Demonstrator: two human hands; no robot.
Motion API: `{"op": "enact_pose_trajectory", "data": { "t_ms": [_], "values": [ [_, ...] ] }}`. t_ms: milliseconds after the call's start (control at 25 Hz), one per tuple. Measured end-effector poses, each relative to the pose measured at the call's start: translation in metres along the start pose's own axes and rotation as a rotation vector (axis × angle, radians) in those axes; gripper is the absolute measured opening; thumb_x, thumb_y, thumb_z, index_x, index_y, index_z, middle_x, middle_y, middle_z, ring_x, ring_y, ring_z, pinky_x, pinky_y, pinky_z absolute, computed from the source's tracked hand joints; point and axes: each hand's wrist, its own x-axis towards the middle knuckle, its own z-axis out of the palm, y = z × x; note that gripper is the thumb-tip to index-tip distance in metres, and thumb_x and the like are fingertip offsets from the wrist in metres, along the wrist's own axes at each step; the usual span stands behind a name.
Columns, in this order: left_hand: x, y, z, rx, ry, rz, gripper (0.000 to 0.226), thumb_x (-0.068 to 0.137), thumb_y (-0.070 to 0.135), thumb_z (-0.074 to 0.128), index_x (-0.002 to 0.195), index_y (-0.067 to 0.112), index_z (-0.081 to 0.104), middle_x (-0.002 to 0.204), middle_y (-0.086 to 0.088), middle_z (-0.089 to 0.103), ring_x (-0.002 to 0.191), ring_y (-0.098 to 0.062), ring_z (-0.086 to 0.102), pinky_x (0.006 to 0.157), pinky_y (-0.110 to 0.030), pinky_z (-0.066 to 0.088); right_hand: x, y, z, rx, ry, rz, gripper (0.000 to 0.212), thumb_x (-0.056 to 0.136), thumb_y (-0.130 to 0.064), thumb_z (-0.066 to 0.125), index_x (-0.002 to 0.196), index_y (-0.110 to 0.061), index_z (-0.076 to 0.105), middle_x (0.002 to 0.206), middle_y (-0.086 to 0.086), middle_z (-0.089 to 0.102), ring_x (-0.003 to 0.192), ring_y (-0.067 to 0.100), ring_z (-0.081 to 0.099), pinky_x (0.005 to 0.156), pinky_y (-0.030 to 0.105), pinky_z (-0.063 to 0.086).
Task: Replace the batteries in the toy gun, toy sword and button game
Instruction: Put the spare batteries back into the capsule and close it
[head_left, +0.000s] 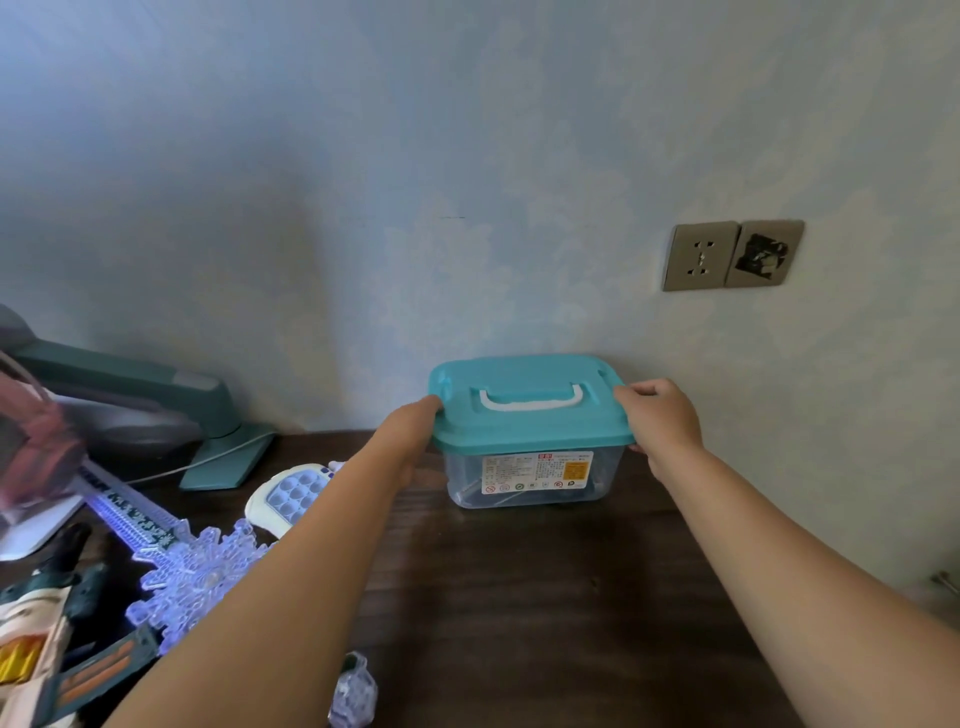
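Gun (36, 649): moulded plastic, laid at desk's (519, 597) front-left corner.
Sword (171, 551): translucent, snowflake guard, beside gun.
Game (291, 496): white, dimpled, further back.
Left hand (410, 431): lid's (524, 405) left end is gripped by curled fingers.
Box (530, 473): clear, at back edge; both ends should be prised evenly.
Right hand (660, 421): right end gripped likewise.

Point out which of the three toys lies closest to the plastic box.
The button game, white with blue buttons, just left of the box; the toy sword and toy gun lie farther left.
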Motion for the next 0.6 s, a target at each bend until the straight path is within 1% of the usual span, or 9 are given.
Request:
{"op": "enact_pose_trajectory", "data": {
  "t_ms": [80, 120, 200, 280, 360, 400, 440, 480, 600],
  "values": [
    [-0.004, -0.003, -0.003, -0.037, 0.006, -0.033, 0.020, 0.095, 0.031, 0.052, 0.103, 0.013, 0.058, 0.101, -0.010, 0.064, 0.099, -0.028, 0.064, 0.095, -0.050, 0.053, -0.004, 0.001, -0.003, 0.066, 0.026, 0.072, 0.030, 0.088, -0.034, 0.061, 0.114, -0.020, 0.054, 0.119, 0.011, 0.054, 0.076, 0.015, 0.062, 0.051, 0.026, 0.049],
    [-0.005, -0.005, -0.003, -0.064, 0.015, -0.052, 0.027, 0.092, 0.033, 0.056, 0.110, 0.013, 0.057, 0.106, -0.011, 0.064, 0.103, -0.029, 0.063, 0.097, -0.050, 0.052, -0.007, 0.001, -0.004, 0.123, 0.009, 0.134, 0.037, 0.088, -0.033, 0.061, 0.121, -0.017, 0.052, 0.123, 0.011, 0.050, 0.074, 0.014, 0.058, 0.054, 0.025, 0.046],
    [-0.009, -0.008, -0.003, -0.158, -0.031, -0.113, 0.031, 0.091, 0.033, 0.059, 0.113, 0.012, 0.056, 0.107, -0.015, 0.064, 0.100, -0.031, 0.064, 0.093, -0.049, 0.054, -0.014, -0.003, -0.009, 0.294, -0.148, 0.295, 0.033, 0.091, -0.034, 0.058, 0.116, -0.014, 0.053, 0.116, 0.010, 0.058, 0.073, 0.015, 0.055, 0.063, 0.028, 0.042],
    [-0.011, -0.010, -0.003, -0.259, -0.085, -0.154, 0.027, 0.093, 0.031, 0.059, 0.108, 0.009, 0.057, 0.102, -0.019, 0.064, 0.089, -0.033, 0.065, 0.079, -0.044, 0.056, -0.018, -0.003, -0.012, 0.424, -0.299, 0.409, 0.027, 0.090, -0.036, 0.058, 0.106, -0.014, 0.058, 0.102, 0.008, 0.067, 0.081, 0.023, 0.062, 0.064, 0.033, 0.044],
    [-0.009, -0.013, -0.001, -0.312, -0.035, -0.118, 0.023, 0.093, 0.027, 0.062, 0.104, 0.007, 0.059, 0.098, -0.019, 0.066, 0.084, -0.032, 0.065, 0.073, -0.041, 0.057, -0.015, 0.000, -0.009, 0.475, -0.286, 0.387, 0.023, 0.089, -0.034, 0.061, 0.104, -0.016, 0.061, 0.100, 0.008, 0.069, 0.088, 0.026, 0.066, 0.068, 0.038, 0.050],
    [-0.008, -0.013, 0.001, -0.304, 0.038, -0.073, 0.021, 0.092, 0.024, 0.064, 0.101, 0.006, 0.061, 0.099, -0.018, 0.067, 0.086, -0.031, 0.066, 0.076, -0.042, 0.058, -0.013, 0.001, -0.007, 0.486, -0.236, 0.352, 0.024, 0.089, -0.032, 0.062, 0.106, -0.015, 0.062, 0.101, 0.008, 0.070, 0.089, 0.025, 0.067, 0.072, 0.040, 0.053],
    [-0.005, -0.013, 0.003, -0.248, 0.130, -0.012, 0.017, 0.091, 0.021, 0.064, 0.095, 0.004, 0.063, 0.098, -0.017, 0.068, 0.088, -0.031, 0.066, 0.080, -0.041, 0.057, -0.012, 0.001, -0.004, 0.472, -0.178, 0.306, 0.026, 0.089, -0.029, 0.062, 0.109, -0.012, 0.062, 0.100, 0.009, 0.070, 0.087, 0.024, 0.068, 0.075, 0.041, 0.056],
    [-0.004, -0.012, 0.005, -0.158, 0.204, 0.059, 0.017, 0.091, 0.019, 0.063, 0.084, 0.003, 0.062, 0.093, -0.015, 0.067, 0.086, -0.030, 0.064, 0.079, -0.038, 0.055, -0.011, 0.000, -0.002, 0.435, -0.128, 0.244, 0.025, 0.091, -0.027, 0.062, 0.109, -0.010, 0.061, 0.097, 0.009, 0.069, 0.082, 0.022, 0.068, 0.075, 0.040, 0.057],
    [-0.010, -0.011, 0.013, 0.188, 0.314, 0.276, 0.033, 0.098, 0.016, 0.047, 0.066, 0.009, 0.047, 0.068, -0.005, 0.049, 0.068, -0.022, 0.045, 0.053, -0.028, 0.033, -0.015, 0.000, 0.004, 0.298, -0.047, 0.091, 0.016, 0.095, -0.030, 0.055, 0.103, -0.016, 0.056, 0.091, 0.006, 0.067, 0.073, 0.014, 0.066, 0.057, 0.027, 0.053]
  ]
}}
